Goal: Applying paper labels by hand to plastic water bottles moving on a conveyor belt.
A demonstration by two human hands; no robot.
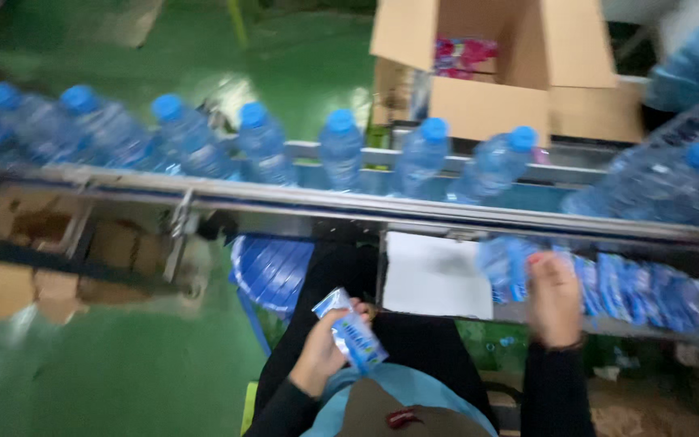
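Left hand (323,350) is curled shut around a small blue-and-white label sleeve (351,330), held low over the lap, just under the conveyor rail (301,198). Right hand (553,298) is up at the row of blue label sleeves (608,283) lined along the shelf below the rail, fingers resting on them; too blurry to tell if it's pinching one or just touching. Up on the belt there's a line of clear water bottles with blue caps (422,158). An open cardboard box (511,73) sits behind the belt, a white sheet (434,275) between the hands, and a blue stool (273,271) under the rail.
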